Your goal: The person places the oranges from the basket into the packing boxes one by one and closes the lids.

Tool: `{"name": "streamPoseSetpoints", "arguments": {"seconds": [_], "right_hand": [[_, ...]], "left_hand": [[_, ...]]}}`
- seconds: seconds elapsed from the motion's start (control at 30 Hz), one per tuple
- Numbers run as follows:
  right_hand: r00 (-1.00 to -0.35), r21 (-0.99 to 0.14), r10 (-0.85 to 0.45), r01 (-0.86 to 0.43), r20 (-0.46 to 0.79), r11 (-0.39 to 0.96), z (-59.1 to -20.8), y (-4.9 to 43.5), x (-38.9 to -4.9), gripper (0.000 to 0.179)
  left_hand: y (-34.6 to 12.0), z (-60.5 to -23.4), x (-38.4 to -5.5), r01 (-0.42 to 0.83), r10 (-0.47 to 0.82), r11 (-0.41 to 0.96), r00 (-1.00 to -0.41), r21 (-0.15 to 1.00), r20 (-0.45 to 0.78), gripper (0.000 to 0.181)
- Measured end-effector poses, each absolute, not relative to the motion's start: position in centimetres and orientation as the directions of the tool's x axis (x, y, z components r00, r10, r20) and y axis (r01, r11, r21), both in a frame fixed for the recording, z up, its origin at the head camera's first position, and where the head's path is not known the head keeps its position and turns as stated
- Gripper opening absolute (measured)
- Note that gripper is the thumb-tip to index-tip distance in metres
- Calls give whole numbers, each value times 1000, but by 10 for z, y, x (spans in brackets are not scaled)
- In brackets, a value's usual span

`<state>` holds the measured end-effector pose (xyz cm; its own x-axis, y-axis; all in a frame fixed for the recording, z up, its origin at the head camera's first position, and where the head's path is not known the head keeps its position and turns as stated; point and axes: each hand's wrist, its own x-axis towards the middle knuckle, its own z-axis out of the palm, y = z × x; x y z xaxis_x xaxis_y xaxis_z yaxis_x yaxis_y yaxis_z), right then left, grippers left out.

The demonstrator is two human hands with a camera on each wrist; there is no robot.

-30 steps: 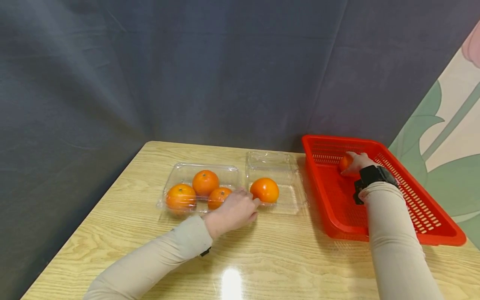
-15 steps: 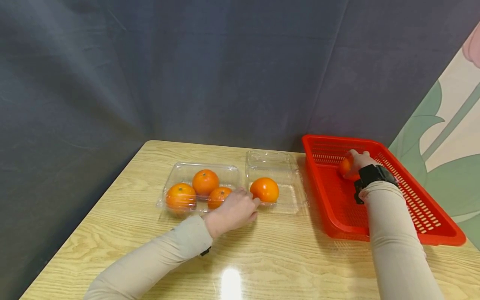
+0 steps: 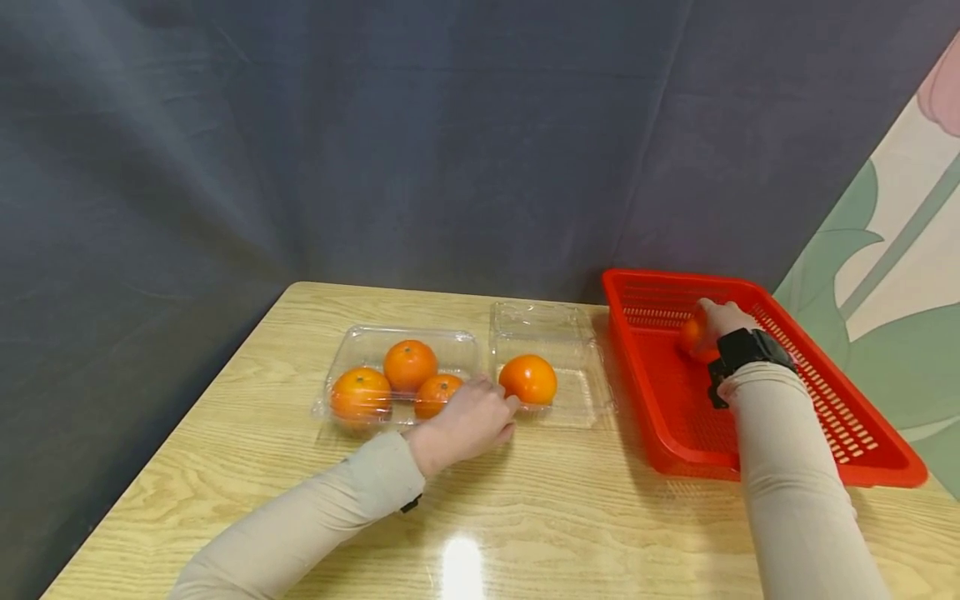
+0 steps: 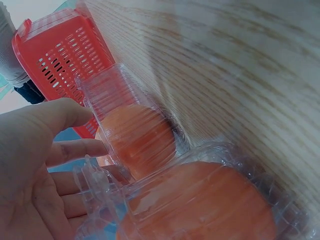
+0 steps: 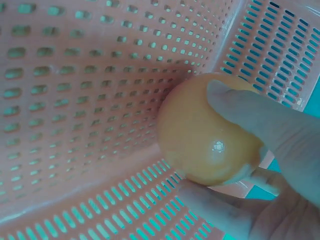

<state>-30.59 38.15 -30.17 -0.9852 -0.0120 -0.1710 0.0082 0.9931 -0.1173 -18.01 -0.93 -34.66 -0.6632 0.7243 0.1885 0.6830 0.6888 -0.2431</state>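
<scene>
In the red basket [image 3: 660, 417], my right hand [image 3: 722, 323] grips an orange [image 5: 200, 130], thumb on one side and fingers on the other; it sits by the basket's corner in the right wrist view. My left hand [image 3: 468, 421] lies at the front edges of two clear plastic containers. Its fingers, fairly straight in the left wrist view, reach the rim of the right container [image 3: 577, 400], which holds one orange [image 3: 528, 379]. Several oranges, including a rear one [image 3: 410, 365], are in the left container [image 3: 375, 333]; the hand partly covers one of them [image 3: 437, 395].
Both containers and the basket stand on a wooden table [image 3: 570, 525]. A dark cloth [image 3: 450, 150] hangs behind it. At the right is a surface with a flower pattern [image 3: 900, 333]. The right container's lid part [image 3: 540, 321] lies folded back toward the cloth.
My right hand has shifted its fingers around the orange in the basket, and the orange has moved slightly. My left hand keeps its place by the containers.
</scene>
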Motion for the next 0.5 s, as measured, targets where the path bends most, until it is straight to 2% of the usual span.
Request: {"name": "streamPoseSetpoints", "arguments": {"seconds": [0.23, 0.5], "right_hand": [[-990, -121, -15, 2, -139, 993, -291, 380, -306, 80], [-993, -85, -59, -50, -107, 995, -278, 373, -305, 68]], "left_hand": [[-11, -348, -181, 678, 717, 696, -670, -237, 192, 18], [-12, -350, -182, 680, 719, 695, -664, -233, 207, 18]]}}
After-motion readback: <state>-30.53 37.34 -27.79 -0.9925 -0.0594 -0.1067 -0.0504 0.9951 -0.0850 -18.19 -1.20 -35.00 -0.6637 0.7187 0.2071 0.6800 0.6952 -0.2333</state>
